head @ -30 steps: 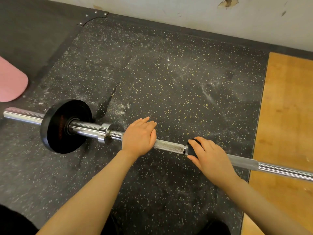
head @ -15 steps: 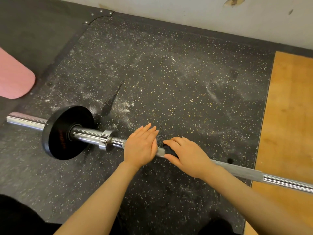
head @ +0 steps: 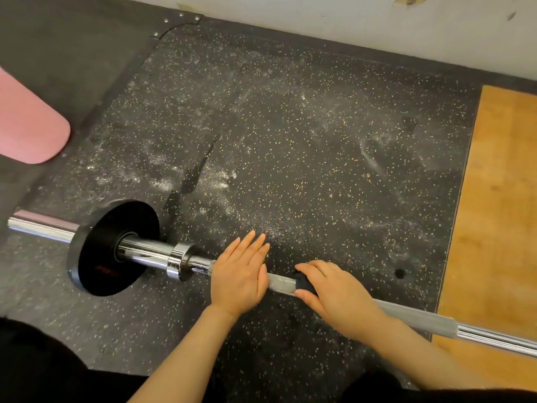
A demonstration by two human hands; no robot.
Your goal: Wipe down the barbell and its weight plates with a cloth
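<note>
From the head camera I see the barbell [head: 162,258] lying on the speckled rubber floor [head: 305,146], its shaft running from lower right up to the left, where one black weight plate [head: 101,251] sits on the chrome sleeve just outside the collar [head: 178,263]. My left hand [head: 239,276] lies flat on the knurled shaft, fingers straight and pressed together, holding nothing. My right hand [head: 334,295] curls its fingers and thumb round a dark cloth [head: 303,283] wrapped on the bar, near the left hand but not touching it.

The risks as I judge them: the bar rests on a round plate, so a hard stroke could roll it away — the flat left palm only steadies it. The cloth looks small and bunched; it could slip off the knurling, or snag on it. The plate and sleeve appear untouched, and chalky dust lies on the floor beside them — it may foul the cloth.
</note>
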